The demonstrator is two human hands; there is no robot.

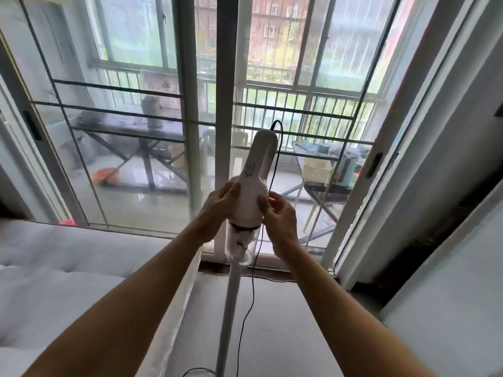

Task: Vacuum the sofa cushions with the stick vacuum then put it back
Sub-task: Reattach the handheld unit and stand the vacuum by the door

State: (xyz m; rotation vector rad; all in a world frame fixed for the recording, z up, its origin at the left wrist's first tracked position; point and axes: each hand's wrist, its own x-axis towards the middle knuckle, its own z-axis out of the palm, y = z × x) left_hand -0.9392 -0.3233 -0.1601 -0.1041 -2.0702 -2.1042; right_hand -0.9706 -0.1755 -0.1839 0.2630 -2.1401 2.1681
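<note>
Stick vacuum [253,186] is standing near-upright by the sofa's [54,268] end — left hand [217,208] and right hand [280,216] are clasping its body from either side.

Our white stick vacuum [254,183] with its black cord [276,164] — pale grey sofa [54,268], orange mop [104,176].

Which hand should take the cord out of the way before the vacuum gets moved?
Right, probably. The black cord hangs down the vacuum on the side of the right hand, near its fingers; the left hand is on the far side.
</note>
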